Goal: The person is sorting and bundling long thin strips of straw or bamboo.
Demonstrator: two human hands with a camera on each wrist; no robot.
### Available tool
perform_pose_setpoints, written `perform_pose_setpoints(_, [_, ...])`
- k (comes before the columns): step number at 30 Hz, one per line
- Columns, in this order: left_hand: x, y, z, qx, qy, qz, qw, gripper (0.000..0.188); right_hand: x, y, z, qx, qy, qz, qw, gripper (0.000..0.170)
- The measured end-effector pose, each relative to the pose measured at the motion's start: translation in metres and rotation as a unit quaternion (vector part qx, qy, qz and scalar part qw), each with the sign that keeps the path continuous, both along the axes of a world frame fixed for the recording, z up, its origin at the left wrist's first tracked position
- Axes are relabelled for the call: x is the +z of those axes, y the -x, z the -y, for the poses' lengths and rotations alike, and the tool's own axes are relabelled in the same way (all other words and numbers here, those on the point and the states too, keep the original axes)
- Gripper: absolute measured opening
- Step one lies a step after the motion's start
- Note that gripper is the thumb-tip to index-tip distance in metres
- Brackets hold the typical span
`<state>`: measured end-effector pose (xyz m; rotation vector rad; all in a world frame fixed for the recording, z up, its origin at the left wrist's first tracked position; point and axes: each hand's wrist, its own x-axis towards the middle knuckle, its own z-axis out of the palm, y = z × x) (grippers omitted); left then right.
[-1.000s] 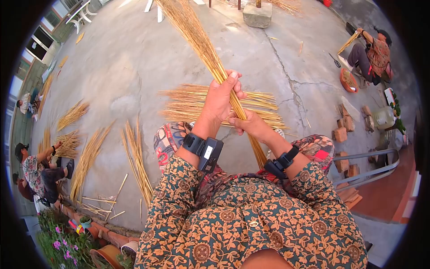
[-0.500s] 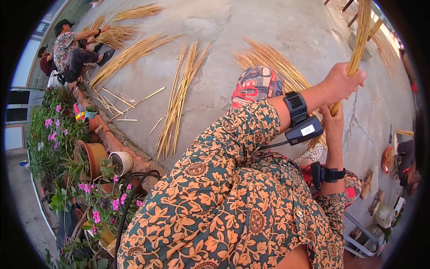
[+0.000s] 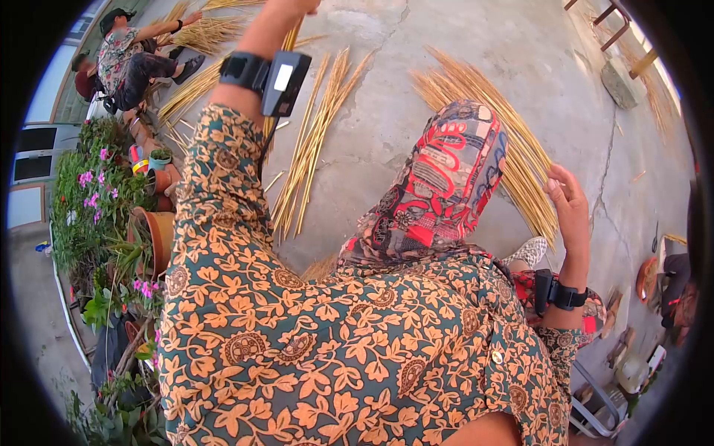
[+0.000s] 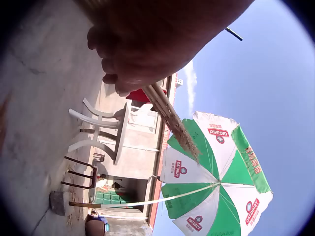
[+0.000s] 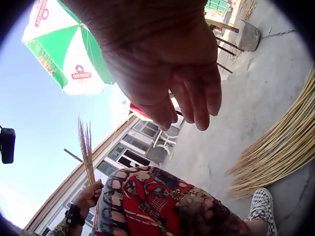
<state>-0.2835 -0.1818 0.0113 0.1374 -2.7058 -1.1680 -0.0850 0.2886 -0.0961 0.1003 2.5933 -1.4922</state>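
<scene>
L hand grasps stalk bundle, fingers curled round it, out on person's L, cut by head view's top edge. R hand released, fingers loosely bent, by R edge of stalk pile in head view. Concrete runs btwn pile and narrower stalk row; patterned knee overlaps pile's L edge.

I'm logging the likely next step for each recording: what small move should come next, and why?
Probably lower the left hand and lay its stalk bundle on the concrete ground, near the loose stalks. Only that hand grips the bundle, out to the person's left, while the right hand is open and empty.
</scene>
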Motion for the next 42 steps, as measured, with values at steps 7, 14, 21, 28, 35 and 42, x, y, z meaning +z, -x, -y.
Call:
perform_pose_setpoints(7, [-0.26, -0.104, 0.096, 0.158, 0.016, 0.251, 0.955, 0.041, -0.023, -0.01, -0.004, 0.085, -0.052, 0.044, 0.994, 0.029])
perform_pose_setpoints(14, [-0.359, -0.159, 0.102, 0.151, 0.086, 0.277, 0.945, 0.041, -0.034, -0.01, -0.004, 0.115, -0.1, 0.07, 0.986, 0.03])
perform_pose_setpoints(21, [-0.361, -0.149, 0.101, 0.151, 0.104, 0.245, 0.952, 0.032, -0.034, -0.012, -0.003, 0.107, -0.129, 0.096, 0.981, 0.028])
perform_pose_setpoints(28, [-0.349, -0.138, 0.109, 0.192, 0.206, 0.315, 0.906, 0.078, -0.055, -0.028, -0.026, 0.09, -0.121, 0.117, 0.982, 0.028])
perform_pose_setpoints(35, [-0.391, -0.109, 0.076, 0.063, 0.117, 0.26, 0.956, 0.066, -0.018, -0.03, -0.037, 0.07, -0.083, 0.138, 0.984, 0.03])
perform_pose_setpoints(42, [-0.309, -0.033, -0.084, -0.16, -0.18, 0.412, 0.879, 0.048, 0.025, 0.04, -0.039, 0.123, -0.169, 0.073, 0.975, 0.032])
